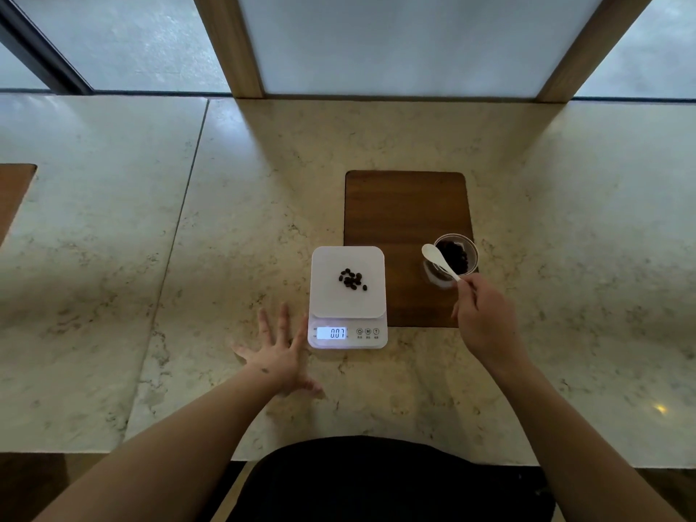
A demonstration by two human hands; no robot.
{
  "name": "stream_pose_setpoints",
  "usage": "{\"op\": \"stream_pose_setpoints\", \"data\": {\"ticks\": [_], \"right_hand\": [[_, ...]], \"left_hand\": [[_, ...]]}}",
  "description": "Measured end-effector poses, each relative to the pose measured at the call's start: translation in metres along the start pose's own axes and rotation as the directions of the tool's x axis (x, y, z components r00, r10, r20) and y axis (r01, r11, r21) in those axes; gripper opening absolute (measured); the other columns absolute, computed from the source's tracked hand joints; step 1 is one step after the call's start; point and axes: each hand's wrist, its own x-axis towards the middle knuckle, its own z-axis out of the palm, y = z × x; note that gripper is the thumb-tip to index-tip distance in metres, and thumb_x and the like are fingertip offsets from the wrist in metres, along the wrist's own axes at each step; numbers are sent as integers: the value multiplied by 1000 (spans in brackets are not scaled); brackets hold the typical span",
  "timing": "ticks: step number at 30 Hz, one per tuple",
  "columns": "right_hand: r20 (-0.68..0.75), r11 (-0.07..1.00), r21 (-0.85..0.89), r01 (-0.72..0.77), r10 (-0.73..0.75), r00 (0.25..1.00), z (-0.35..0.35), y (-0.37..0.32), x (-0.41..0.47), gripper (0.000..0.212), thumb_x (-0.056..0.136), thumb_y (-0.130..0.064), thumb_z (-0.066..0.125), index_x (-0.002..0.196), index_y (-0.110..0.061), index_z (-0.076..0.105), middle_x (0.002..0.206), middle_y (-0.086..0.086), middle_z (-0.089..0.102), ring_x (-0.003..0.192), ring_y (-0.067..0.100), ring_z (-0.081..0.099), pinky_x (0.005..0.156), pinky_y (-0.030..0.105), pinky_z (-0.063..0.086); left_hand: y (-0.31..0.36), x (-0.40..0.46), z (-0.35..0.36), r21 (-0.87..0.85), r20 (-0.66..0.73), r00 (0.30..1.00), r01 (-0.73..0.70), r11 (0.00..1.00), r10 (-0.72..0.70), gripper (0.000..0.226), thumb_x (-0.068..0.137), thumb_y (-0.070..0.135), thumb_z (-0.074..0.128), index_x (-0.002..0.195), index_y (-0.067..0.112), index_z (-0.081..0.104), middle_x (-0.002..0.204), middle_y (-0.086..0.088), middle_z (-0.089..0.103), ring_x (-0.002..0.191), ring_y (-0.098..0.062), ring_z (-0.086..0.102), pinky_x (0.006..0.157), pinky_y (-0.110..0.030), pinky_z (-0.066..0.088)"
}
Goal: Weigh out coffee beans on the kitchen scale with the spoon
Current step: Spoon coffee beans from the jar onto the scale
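Note:
A white kitchen scale (327, 299) sits on the marble counter, its lit display reading 007. A small heap of dark coffee beans (352, 279) lies on its platform. To the right, a clear cup (472, 254) holds more beans. My right hand (486, 318) grips the handle of a white spoon (437, 259); the spoon's bowl hovers at the cup's left rim and looks empty. My left hand (277, 350) rests flat on the counter, fingers spread, one fingertip touching the scale's left front corner.
A dark wooden board (403, 209) lies under the cup and behind the scale. The marble counter (188, 258) stretches left and right, with a seam on the left. Wooden window posts rise at the back. Another wooden board edge (13, 194) shows far left.

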Motion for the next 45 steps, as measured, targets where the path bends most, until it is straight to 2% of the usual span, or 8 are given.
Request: {"op": "stream_pose_setpoints", "data": {"ticks": [2, 5, 10, 16, 20, 27, 37, 45], "right_hand": [[-37, 999, -50, 11, -12, 999, -8, 4, 6, 29, 103, -20, 42, 78, -16, 56, 59, 7, 59, 52, 26, 55, 46, 41, 40], [-92, 983, -184, 12, -30, 995, -23, 10, 17, 26, 101, -17, 44, 79, -15, 56, 56, -2, 51, 47, 14, 46, 42, 28, 27], [-95, 876, -481, -14, -36, 995, -33, 17, 41, 26, 100, -18, 42, 76, -12, 52, 57, 2, 48, 47, 12, 38, 44, 28, 20], [-34, 795, -605, -36, 19, 999, -29, 17, 61, 22, 91, -7, 44, 71, -15, 42, 54, -3, 37, 45, 13, 32, 43, 25, 17], [9, 824, -563, -64, 84, 996, -22, 22, 65, 30, 85, -4, 44, 64, -22, 34, 59, -2, 44, 49, 14, 40, 44, 26, 23], [141, 881, -455, -128, 213, 967, -18, 28, 74, 28, 86, -5, 44, 60, -16, 45, 61, 4, 51, 55, 16, 48, 45, 28, 28], [191, 924, -300, -238, 303, 934, -20, 33, 79, 29, 82, -7, 40, 55, -17, 38, 54, 4, 38, 50, 22, 39, 52, 30, 27], [219, 934, -109, -340, 356, 909, -21, 38, 82, 33, 82, -8, 46, 49, -15, 45, 54, 8, 39, 52, 21, 37, 54, 33, 27]], "left_hand": [[0, 0, -1, -6, 5, 1000, -6, 1000, 6, 145, 22, 106, 31, 118, 48, -60, 127, 6, -73, 119, -37, -65, 96, -94, 3], [0, 1, -1, -9, 20, 1000, -4, 1000, 5, 148, 14, 107, 24, 120, 47, -60, 125, 6, -74, 119, -37, -65, 97, -93, 3], [0, 2, 0, 0, 26, 1000, 13, 1000, -13, 145, 34, 106, 40, 122, 46, -58, 125, 4, -73, 121, -40, -63, 99, -92, 3], [0, 1, 1, 8, 11, 1000, 16, 1000, -16, 142, 45, 104, 49, 118, 46, -59, 123, 5, -74, 121, -39, -62, 99, -92, 5], [1, 3, 1, 4, 5, 1000, 28, 1000, -28, 145, 41, 104, 48, 118, 46, -60, 125, 5, -73, 122, -39, -62, 99, -93, 4], [0, 3, 2, 22, 1, 1000, 31, 999, -31, 143, 44, 104, 47, 121, 45, -58, 126, 4, -73, 118, -38, -64, 98, -93, 3], [1, 1, 4, 29, -18, 1000, 26, 999, -26, 144, 50, 103, 52, 124, 45, -57, 129, 3, -71, 121, -39, -62, 96, -93, 2], [2, -1, 3, 33, -20, 1000, 19, 999, -18, 142, 53, 101, 52, 127, 43, -55, 134, 1, -68, 127, -41, -58, 100, -92, 6]]}}
